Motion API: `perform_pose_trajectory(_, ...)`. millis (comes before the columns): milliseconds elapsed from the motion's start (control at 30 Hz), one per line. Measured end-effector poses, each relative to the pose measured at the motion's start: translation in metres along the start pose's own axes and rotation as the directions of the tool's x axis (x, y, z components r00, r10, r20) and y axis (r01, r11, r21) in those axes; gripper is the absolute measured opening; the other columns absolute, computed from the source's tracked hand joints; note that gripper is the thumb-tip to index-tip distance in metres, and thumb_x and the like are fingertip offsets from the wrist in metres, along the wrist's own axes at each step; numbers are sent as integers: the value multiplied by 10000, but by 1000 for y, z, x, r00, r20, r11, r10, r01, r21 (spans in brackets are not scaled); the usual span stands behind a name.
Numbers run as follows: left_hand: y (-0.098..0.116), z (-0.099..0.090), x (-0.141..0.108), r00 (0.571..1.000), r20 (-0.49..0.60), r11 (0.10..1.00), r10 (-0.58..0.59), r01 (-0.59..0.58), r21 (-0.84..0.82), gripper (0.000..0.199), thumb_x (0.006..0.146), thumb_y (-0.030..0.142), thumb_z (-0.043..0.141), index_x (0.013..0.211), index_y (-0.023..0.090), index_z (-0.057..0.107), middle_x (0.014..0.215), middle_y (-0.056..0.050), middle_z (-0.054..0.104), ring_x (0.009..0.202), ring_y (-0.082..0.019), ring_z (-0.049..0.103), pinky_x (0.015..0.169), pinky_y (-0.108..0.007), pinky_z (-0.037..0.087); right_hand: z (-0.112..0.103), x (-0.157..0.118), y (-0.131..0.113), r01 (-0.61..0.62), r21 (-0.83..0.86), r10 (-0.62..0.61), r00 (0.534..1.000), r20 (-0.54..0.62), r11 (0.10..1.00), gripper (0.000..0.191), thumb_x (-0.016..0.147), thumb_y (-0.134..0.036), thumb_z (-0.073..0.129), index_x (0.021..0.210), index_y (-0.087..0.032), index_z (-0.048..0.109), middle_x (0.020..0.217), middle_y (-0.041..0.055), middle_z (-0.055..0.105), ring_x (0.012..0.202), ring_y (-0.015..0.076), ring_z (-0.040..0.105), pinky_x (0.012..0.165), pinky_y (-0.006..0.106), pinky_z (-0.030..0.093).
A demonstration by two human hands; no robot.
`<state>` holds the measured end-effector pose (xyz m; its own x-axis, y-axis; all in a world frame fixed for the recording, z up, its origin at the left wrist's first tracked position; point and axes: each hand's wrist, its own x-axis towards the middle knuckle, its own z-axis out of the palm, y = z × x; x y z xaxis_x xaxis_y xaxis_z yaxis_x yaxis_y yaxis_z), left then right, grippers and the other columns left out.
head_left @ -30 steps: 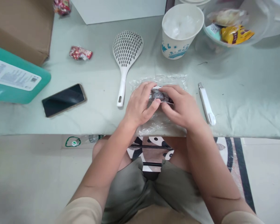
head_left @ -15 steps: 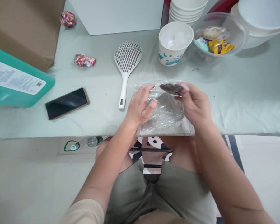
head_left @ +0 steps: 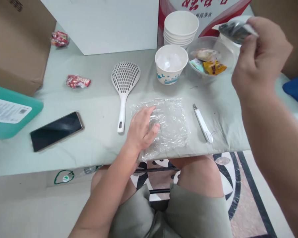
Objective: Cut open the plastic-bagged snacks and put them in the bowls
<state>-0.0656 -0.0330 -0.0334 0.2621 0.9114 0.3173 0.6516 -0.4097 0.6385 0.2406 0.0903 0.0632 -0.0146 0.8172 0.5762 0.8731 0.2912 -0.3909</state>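
My left hand (head_left: pixel 142 129) rests on the left side of a clear plastic bag (head_left: pixel 171 124), its fingers and thumb apart. The bag lies flat and crinkled near the table's front edge. Up at the right, my right hand (head_left: pixel 260 53) pinches a small plastic packet with dark contents (head_left: pixel 234 31) between thumb and fingers. It is held in the air close to the clear bowl (head_left: pixel 208 41) and a white bowl behind it. What is inside the packet is blurred. A white utility knife (head_left: pixel 203 124) lies right of the bag.
A white slotted skimmer (head_left: pixel 125 79), a phone (head_left: pixel 57 130) and a red wrapped sweet (head_left: pixel 78 81) lie on the left. Paper cups (head_left: pixel 171 62) stand at the back beside the clear bowl with snack packets. A green jug (head_left: pixel 12 110) and cardboard box (head_left: pixel 17 46) fill the left edge.
My right hand has lifted the dark packet away from the bag, up and to the right, uncovering the utility knife. My left hand stays on the bag. The view has shifted.
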Motion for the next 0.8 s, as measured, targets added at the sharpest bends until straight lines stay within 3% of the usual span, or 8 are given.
perform_pose_trajectory(67, -1, 0, -1, 1000, 0, 1000, 1, -1, 8, 715, 1028, 687, 283, 1467, 171, 512, 1444, -179, 655, 1387, -339, 584, 1157, -570, 456, 7, 17, 12, -122, -193, 133, 990, 47, 974, 468, 975, -360, 437, 1265, -180, 756, 1332, 135, 749, 1344, 323, 643, 1140, 515, 460)
perform_pose_trajectory(133, -1, 0, -2, 1000, 5, 1000, -5, 5, 13, 717, 1027, 687, 287, 1469, 167, 509, 1451, -181, 651, 1408, -353, 570, 1160, -582, 450, 17, 25, 24, -286, -322, 338, 933, 120, 903, 469, 913, -450, 525, 1203, -196, 793, 1205, 87, 808, 1264, 350, 695, 1032, 552, 480)
perform_pose_trajectory(200, -1, 0, -2, 1000, 7, 1000, -11, 11, 16, 727, 1026, 692, 280, 1466, 161, 511, 1452, -184, 651, 1416, -364, 567, 1159, -591, 449, 24, 26, 31, -365, -376, 427, 899, 97, 852, 491, 886, -507, 569, 1192, -195, 793, 1165, 78, 821, 1215, 359, 714, 988, 580, 470)
perform_pose_trajectory(300, -1, 0, -2, 1000, 13, 1000, -12, 12, 20, 729, 1025, 694, 271, 1469, 166, 507, 1455, -182, 649, 1440, -368, 550, 1169, -589, 443, 26, 23, 34, -364, -346, 394, 919, 16, 865, 510, 866, -460, 657, 1298, -200, 735, 1242, 103, 798, 1199, 354, 718, 994, 589, 469)
perform_pose_trajectory(400, -1, 0, -2, 1000, 27, 1000, -15, 14, 21, 721, 1028, 688, 275, 1483, 174, 491, 1471, -179, 639, 1466, -363, 528, 1179, -585, 435, 22, 24, 30, -292, -344, 331, 942, 60, 893, 550, 882, -364, 654, 1411, -215, 664, 1438, 128, 702, 1308, 336, 671, 1027, 551, 470)
perform_pose_trajectory(633, -2, -1, -2, 1000, 24, 1000, -12, 11, 18, 730, 1025, 701, 281, 1474, 168, 499, 1470, -180, 641, 1454, -366, 538, 1170, -584, 438, 26, 26, 22, -312, -484, 475, 841, 260, 818, 477, 922, -422, 492, 1254, -205, 757, 1276, 48, 783, 1345, 374, 631, 977, 555, 445)
perform_pose_trajectory(733, -1, -1, -2, 1000, 22, 1000, -21, 21, 8, 741, 1025, 709, 273, 1461, 162, 516, 1468, -179, 643, 1445, -373, 544, 1179, -596, 427, 24, 19, 13, -272, -441, 406, 881, 242, 855, 428, 929, -318, 571, 1313, -194, 712, 1340, 135, 751, 1339, 371, 642, 1020, 569, 463)
perform_pose_trajectory(800, 0, -1, -1, 999, 22, 999, -32, 32, 3, 746, 1026, 712, 263, 1454, 161, 527, 1467, -178, 645, 1445, -375, 544, 1186, -597, 421, 19, 12, 5, -248, -402, 352, 913, 208, 882, 517, 899, -254, 651, 1407, -158, 648, 1412, 212, 696, 1357, 385, 625, 1075, 582, 458)
